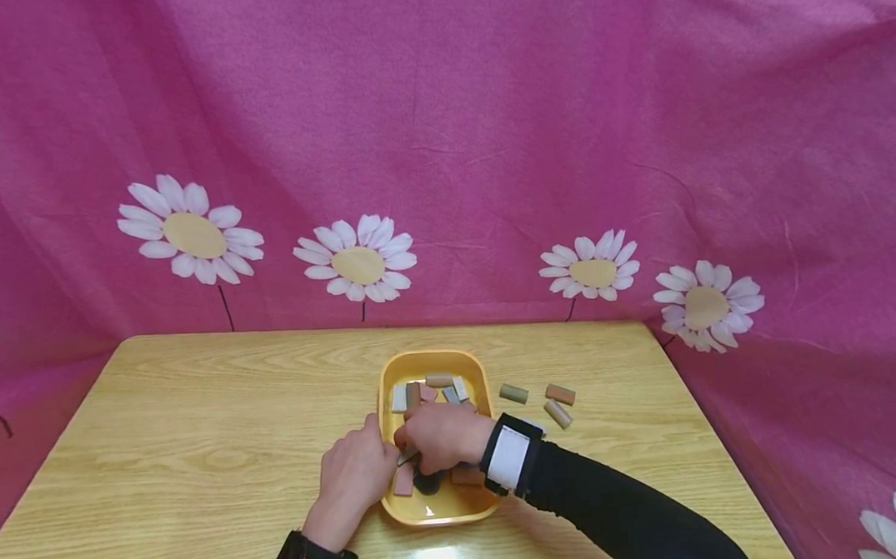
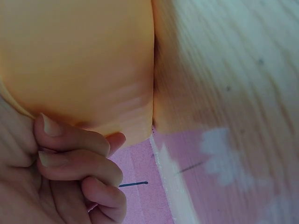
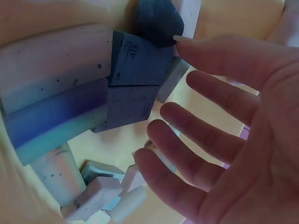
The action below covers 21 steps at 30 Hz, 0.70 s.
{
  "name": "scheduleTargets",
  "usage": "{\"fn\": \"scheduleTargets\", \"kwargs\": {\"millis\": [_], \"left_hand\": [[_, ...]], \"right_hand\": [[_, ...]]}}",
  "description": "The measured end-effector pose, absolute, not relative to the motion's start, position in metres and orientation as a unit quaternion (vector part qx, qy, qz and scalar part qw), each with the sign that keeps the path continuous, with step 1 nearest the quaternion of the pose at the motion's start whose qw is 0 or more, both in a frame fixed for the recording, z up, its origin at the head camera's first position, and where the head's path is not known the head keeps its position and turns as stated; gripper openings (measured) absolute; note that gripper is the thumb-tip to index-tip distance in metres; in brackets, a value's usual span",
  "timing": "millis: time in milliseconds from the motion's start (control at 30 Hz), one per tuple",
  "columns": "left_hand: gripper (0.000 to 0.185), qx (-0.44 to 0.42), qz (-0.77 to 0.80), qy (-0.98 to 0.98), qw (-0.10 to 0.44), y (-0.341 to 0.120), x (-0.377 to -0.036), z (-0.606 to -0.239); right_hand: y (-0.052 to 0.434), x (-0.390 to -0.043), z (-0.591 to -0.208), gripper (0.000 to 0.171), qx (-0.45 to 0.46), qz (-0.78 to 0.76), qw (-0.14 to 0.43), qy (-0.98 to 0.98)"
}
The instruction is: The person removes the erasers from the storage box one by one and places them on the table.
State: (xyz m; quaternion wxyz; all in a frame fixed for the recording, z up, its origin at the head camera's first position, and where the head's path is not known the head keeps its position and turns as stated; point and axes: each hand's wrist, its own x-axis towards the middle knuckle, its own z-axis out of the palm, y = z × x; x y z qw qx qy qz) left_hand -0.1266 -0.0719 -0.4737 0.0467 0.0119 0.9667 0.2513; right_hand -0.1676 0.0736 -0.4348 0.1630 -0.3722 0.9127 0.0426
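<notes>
A yellow plastic tray holds several used erasers, some dark with "4B" printed on them. My left hand grips the tray's left rim; its curled fingers lie against the outer wall in the left wrist view. My right hand is inside the tray, over the erasers. In the right wrist view its fingers are spread and relaxed, and the thumb tip is right at a rounded dark eraser. Dark 4B erasers and a large pinkish eraser lie beside it.
Right of the tray, a greenish eraser, an orange-brown eraser and a tan eraser lie on the wooden table. A pink cloth with daisies hangs behind the table and along its sides.
</notes>
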Motion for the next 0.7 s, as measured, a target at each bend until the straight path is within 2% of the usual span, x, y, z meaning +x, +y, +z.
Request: {"fn": "scheduleTargets", "kwargs": {"millis": [133, 433, 700], "left_hand": [[0.028, 0.013, 0.25, 0.967, 0.045, -0.0721, -0.1271, -0.4746], [0.026, 0.012, 0.253, 0.966, 0.046, -0.0725, -0.1285, -0.4739], [0.031, 0.01, 0.249, 0.967, 0.052, -0.0727, -0.1301, -0.4732]], "right_hand": [[0.0721, -0.168, -0.4356, 0.024, -0.389, 0.046, 0.16, 0.906], [0.0688, -0.1668, -0.4358, 0.026, -0.367, 0.047, 0.171, 0.913], [0.0679, -0.1644, -0.434, 0.028, -0.339, 0.067, 0.205, 0.916]]}}
